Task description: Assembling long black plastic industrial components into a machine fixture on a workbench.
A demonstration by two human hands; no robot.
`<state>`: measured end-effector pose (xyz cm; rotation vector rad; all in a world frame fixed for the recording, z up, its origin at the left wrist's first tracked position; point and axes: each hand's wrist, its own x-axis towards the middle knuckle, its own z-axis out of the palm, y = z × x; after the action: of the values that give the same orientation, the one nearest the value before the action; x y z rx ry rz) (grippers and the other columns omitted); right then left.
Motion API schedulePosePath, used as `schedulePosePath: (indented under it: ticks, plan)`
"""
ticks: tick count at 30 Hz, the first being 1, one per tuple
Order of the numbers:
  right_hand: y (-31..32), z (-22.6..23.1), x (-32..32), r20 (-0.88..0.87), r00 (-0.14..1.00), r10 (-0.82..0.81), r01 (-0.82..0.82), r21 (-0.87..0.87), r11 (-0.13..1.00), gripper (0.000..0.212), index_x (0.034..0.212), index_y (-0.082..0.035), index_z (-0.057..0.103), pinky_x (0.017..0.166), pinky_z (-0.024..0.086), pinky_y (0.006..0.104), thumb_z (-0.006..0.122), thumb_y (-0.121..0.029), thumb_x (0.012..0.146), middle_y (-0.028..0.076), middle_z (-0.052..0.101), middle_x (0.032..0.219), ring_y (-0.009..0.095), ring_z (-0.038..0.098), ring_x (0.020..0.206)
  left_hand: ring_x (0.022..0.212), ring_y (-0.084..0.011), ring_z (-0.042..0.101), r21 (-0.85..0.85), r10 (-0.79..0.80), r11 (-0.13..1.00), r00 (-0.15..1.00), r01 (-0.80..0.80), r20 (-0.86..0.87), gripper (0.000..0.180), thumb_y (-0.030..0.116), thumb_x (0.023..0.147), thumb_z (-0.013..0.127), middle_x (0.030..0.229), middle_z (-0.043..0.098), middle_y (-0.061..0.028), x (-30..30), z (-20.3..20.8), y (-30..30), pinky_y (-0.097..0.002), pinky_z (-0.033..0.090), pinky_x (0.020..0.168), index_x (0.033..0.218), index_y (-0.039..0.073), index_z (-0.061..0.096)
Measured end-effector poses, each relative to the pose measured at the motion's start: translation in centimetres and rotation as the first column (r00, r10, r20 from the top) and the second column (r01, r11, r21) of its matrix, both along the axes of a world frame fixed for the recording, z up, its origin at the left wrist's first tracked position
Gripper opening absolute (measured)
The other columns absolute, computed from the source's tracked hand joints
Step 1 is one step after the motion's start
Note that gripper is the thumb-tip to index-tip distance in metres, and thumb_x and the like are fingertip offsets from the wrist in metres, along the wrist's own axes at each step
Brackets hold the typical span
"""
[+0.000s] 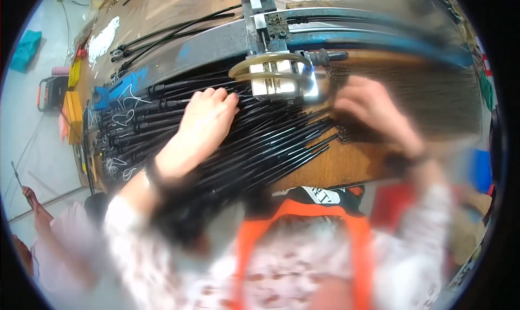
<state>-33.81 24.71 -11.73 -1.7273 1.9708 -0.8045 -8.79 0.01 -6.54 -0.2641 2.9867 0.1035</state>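
Observation:
My left hand is closed over the bundle of long thin black rods, its curled fingers on a black rod just left of a metal clamp device. Bright silver blocks and a brown curved band show on this device. My right hand is raised just right of it, fingers bent but smeared by motion, so what they hold, if anything, cannot be made out. The rods fan out under my left forearm, with thin white loops around their left ends.
A wooden table carries the rods. Behind the clamp runs a blue-grey metal rail, with more rods beyond it. A yellow box stands at the left edge. At the lower left, another person's hand holds a thin rod.

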Motion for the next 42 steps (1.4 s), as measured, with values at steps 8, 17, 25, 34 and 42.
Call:
schedulePosePath:
  ticks: [8,17,25,34,42]
  plan:
    - [-0.3,0.0,1.4,0.101,0.991,-0.088,0.086,0.028,0.996,0.028,0.091,-0.012,0.071,0.067,0.052,0.0422,0.064,-0.039,0.093,0.010,0.068,0.076,0.032,0.067,0.075,0.092,-0.0399,0.055,0.072,0.020,0.997,0.983,-0.007,-0.181,0.019,0.002,0.084,0.060,0.099,0.054,-0.0202,1.6,-2.9,0.4,-0.0503,0.050,0.077,0.102,-0.002,0.056]
    - [-1.2,0.2,1.1,-0.008,0.999,-0.050,0.050,0.134,0.990,0.031,0.086,-0.012,0.071,0.066,0.052,0.0442,0.065,-0.042,0.091,0.011,0.067,0.075,0.034,0.067,0.075,0.089,-0.0355,0.056,-0.040,-0.056,0.998,0.996,0.053,-0.068,0.012,0.009,0.091,0.059,0.094,0.055,-0.0172,1.3,-2.2,0.1,-0.0444,0.049,0.076,0.099,0.000,0.055]
    - [-3.0,0.4,2.1,-0.119,0.993,-0.012,0.016,0.033,0.999,0.031,0.081,-0.009,0.065,0.065,0.051,0.0459,0.069,-0.039,0.088,0.013,0.065,0.075,0.036,0.065,0.074,0.095,-0.0334,0.056,0.123,0.012,0.992,1.000,-0.010,-0.010,0.034,-0.004,0.079,0.056,0.098,0.054,-0.0157,1.5,-1.4,-1.0,-0.0423,0.049,0.081,0.113,0.001,0.056]
    - [-3.1,0.1,2.7,-0.126,0.992,-0.009,0.024,0.116,0.993,0.029,0.085,-0.010,0.071,0.068,0.052,0.0432,0.069,-0.039,0.088,0.013,0.068,0.076,0.034,0.066,0.075,0.090,-0.0326,0.058,0.297,0.200,0.936,0.980,-0.192,0.002,0.017,0.013,0.086,0.066,0.092,0.056,-0.0138,2.9,-0.6,-0.1,-0.0436,0.050,0.077,0.096,0.004,0.055]
    - [-2.6,0.6,3.2,0.005,1.000,-0.019,0.018,0.115,0.993,0.024,0.090,-0.011,0.074,0.071,0.053,0.0417,0.069,-0.034,0.089,0.013,0.069,0.079,0.032,0.068,0.077,0.086,-0.0319,0.058,0.030,0.013,1.000,0.980,-0.007,-0.201,0.024,0.019,0.086,0.069,0.089,0.057,-0.0134,4.7,-2.9,-1.1,-0.0437,0.051,0.071,0.094,0.002,0.054]
